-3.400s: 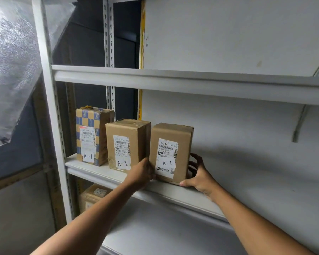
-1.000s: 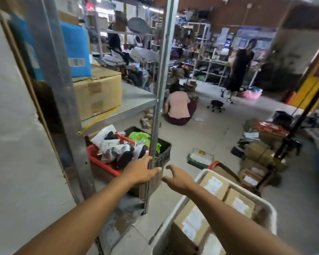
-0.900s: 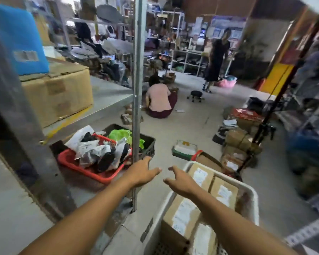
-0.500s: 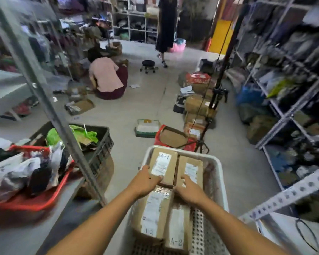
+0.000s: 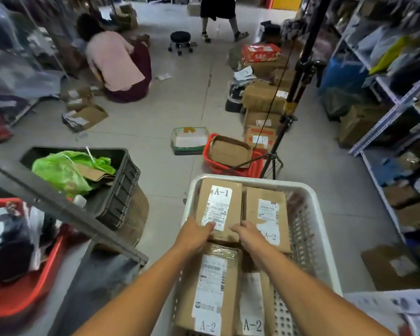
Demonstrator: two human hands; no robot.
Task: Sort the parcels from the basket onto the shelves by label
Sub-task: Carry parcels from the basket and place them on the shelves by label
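A white perforated basket [image 5: 310,229] stands on the floor below me with several brown parcels in it. The far-left parcel [image 5: 222,202] bears a white label marked A-1. My left hand [image 5: 194,235] grips its near left corner, thumb on the label. My right hand [image 5: 246,235] closes on its near right edge, between it and the A-2 parcel [image 5: 267,219] beside it. Two more A-2 parcels [image 5: 214,289] lie nearer me under my forearms.
A grey shelf post [image 5: 58,204] slants across the left, with a red tray [image 5: 17,294] of bags and a black crate [image 5: 117,190] behind. A tripod [image 5: 277,141], red basket [image 5: 230,163] and boxes stand ahead; a person crouches [image 5: 117,61] farther off. Shelving [image 5: 393,117] lines the right.
I turned from the shelf with the A-1 boxes down to the basket. Both hands dropped from open in the air onto the A-1 parcel and closed on its near end.
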